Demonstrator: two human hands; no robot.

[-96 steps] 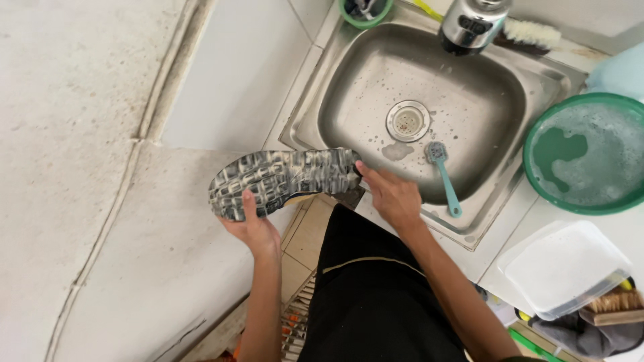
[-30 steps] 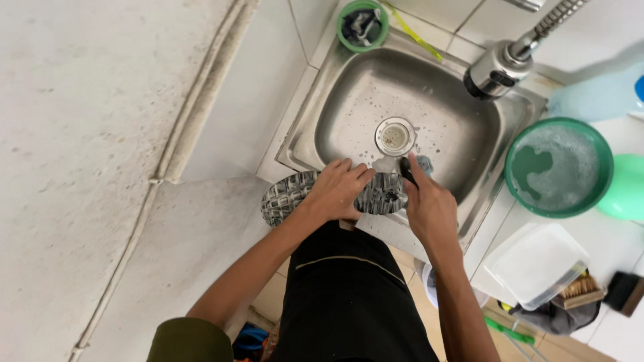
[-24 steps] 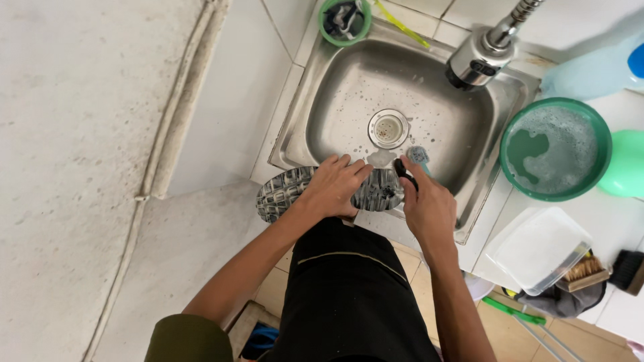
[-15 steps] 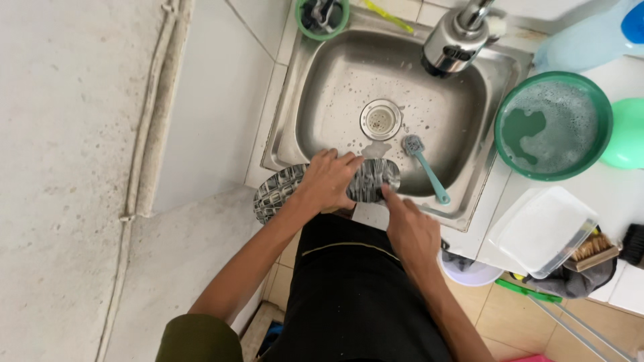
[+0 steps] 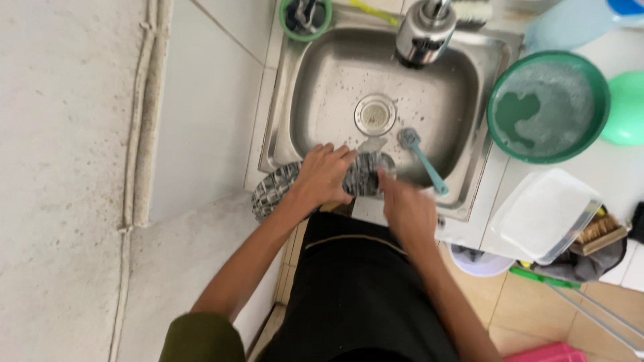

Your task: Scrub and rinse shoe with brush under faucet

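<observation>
A grey patterned shoe (image 5: 276,190) lies sole-up across the near rim of the steel sink (image 5: 469,194). My left hand (image 5: 323,175) lies over its middle, gripping it. My right hand (image 5: 404,206), blurred, is at the shoe's right end, fingers touching it. A blue brush (image 5: 422,159) lies loose in the sink basin, just right of the shoe, near the drain (image 5: 375,114).
A chrome tap (image 5: 424,32) hangs over the sink's far side. A green basin of soapy water (image 5: 547,106) sits at right, a clear plastic box (image 5: 545,214) nearer me. A green cup of tools (image 5: 305,17) stands at the sink's far left corner.
My left hand moved from under the shoe's heel onto its top. My right hand let go of the blue brush, which now lies in the sink, and went back to the shoe's end.
</observation>
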